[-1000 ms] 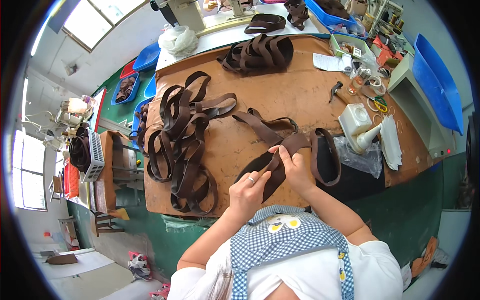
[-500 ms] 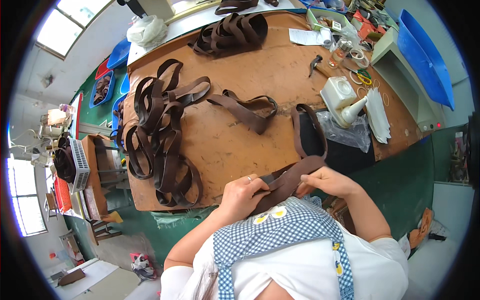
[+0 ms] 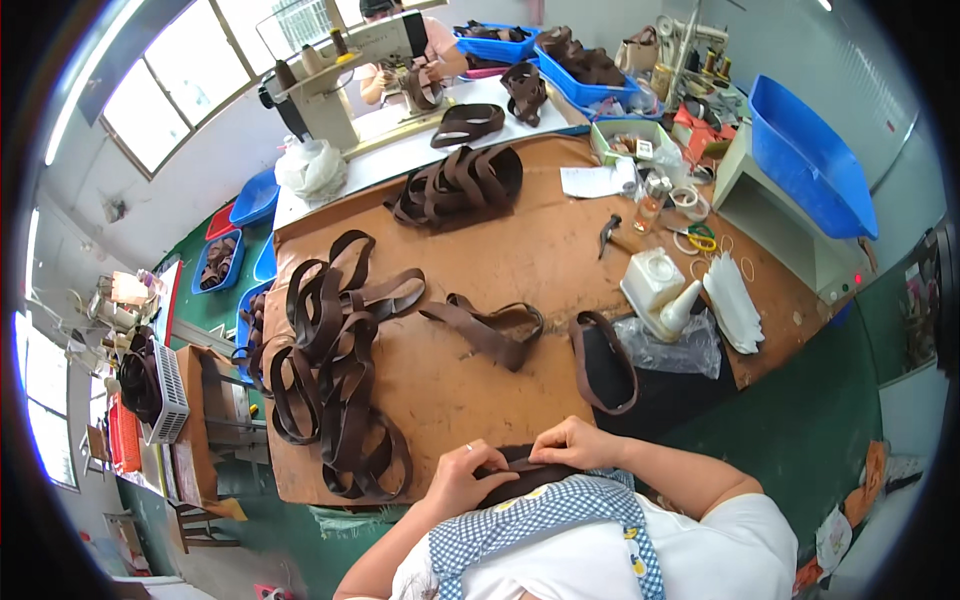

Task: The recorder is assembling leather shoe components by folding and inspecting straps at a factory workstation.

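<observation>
The right hand (image 3: pixel 577 446) is now closer to the left hand (image 3: pixel 464 482), having come in from farther right. The brown strap (image 3: pixel 518 484) they pinch is nearer the apron (image 3: pixel 560 512). The view tilts up, showing more of the co-worker (image 3: pixel 441 42) at the far side.

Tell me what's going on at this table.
A person's left grip and right grip pinch a dark brown flat strap in front of a blue-and-white checked cloth apron, at the near edge of the tan tabletop. A tangled heap of dark brown strap loops lies on the left, with another dark brown strap loop nearer the middle. Beyond the table, another person in a pale pink top is at a beige sewing machine.
</observation>
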`<control>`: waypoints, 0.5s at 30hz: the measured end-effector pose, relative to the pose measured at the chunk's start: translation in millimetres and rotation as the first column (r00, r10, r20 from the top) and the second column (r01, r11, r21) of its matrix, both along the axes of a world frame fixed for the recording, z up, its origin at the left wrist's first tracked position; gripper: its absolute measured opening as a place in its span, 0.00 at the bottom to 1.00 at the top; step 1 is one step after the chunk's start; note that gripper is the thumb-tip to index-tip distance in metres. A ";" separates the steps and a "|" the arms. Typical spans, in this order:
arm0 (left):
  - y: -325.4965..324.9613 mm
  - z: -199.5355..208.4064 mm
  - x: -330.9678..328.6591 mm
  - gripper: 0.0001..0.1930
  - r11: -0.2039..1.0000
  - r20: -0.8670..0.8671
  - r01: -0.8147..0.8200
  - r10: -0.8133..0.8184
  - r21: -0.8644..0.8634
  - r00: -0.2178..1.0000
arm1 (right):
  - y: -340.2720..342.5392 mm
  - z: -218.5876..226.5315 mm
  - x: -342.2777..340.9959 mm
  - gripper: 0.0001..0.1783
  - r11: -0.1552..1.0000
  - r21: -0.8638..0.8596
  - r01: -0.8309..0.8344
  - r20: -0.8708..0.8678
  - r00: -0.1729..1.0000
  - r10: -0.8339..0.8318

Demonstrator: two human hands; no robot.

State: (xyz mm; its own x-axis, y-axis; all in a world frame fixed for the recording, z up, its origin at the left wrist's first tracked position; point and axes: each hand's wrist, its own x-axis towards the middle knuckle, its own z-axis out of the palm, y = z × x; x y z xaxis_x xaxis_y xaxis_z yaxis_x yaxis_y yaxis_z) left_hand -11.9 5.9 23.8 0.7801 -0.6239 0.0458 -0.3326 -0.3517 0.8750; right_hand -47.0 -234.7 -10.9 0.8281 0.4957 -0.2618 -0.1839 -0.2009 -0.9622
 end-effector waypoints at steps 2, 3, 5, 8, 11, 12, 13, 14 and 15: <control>5.4 0.1 -4.3 0.10 0.999 0.057 0.030 -0.031 0.022 0.998 | 8.8 3.4 10.5 0.12 1.000 0.001 -0.024 -0.076 0.997 0.024; 4.3 1.2 -2.5 0.10 0.998 0.145 0.070 -0.069 -0.002 0.987 | 14.8 1.0 11.4 0.12 0.994 0.085 -0.065 -0.120 0.990 0.075; 1.2 -9.7 -4.5 0.10 0.988 0.274 0.143 -0.122 -0.058 0.954 | 23.7 5.0 20.2 0.13 0.974 0.086 -0.210 -0.024 0.977 0.213; 11.5 -6.2 2.2 0.12 0.982 -0.086 0.154 -0.164 -0.111 0.983 | 16.7 10.7 7.3 0.11 0.997 -0.031 -0.068 -0.063 0.996 0.066; 23.4 -7.2 -0.9 0.11 0.987 -0.101 0.094 -0.107 -0.128 0.989 | 18.4 17.2 6.9 0.09 0.998 -0.034 0.047 -0.253 0.966 -0.054; 24.7 -8.8 -2.8 0.11 0.982 -0.077 0.123 -0.136 -0.146 0.988 | 24.8 22.9 10.5 0.09 0.998 -0.040 0.053 -0.294 0.954 -0.063; 23.0 -9.8 -2.5 0.11 0.976 -0.029 0.124 -0.131 -0.179 0.991 | 31.0 23.8 14.1 0.09 0.999 -0.035 0.022 -0.290 0.957 -0.032; 20.8 -9.8 -2.7 0.11 0.980 -0.026 0.098 -0.104 -0.175 0.994 | 38.4 24.8 16.8 0.08 0.999 0.041 0.021 -0.289 0.957 -0.009; 18.5 -8.8 -3.1 0.11 0.982 0.039 0.090 -0.085 -0.163 0.996 | 44.0 25.6 18.9 0.08 0.993 0.117 0.023 -0.288 0.957 0.011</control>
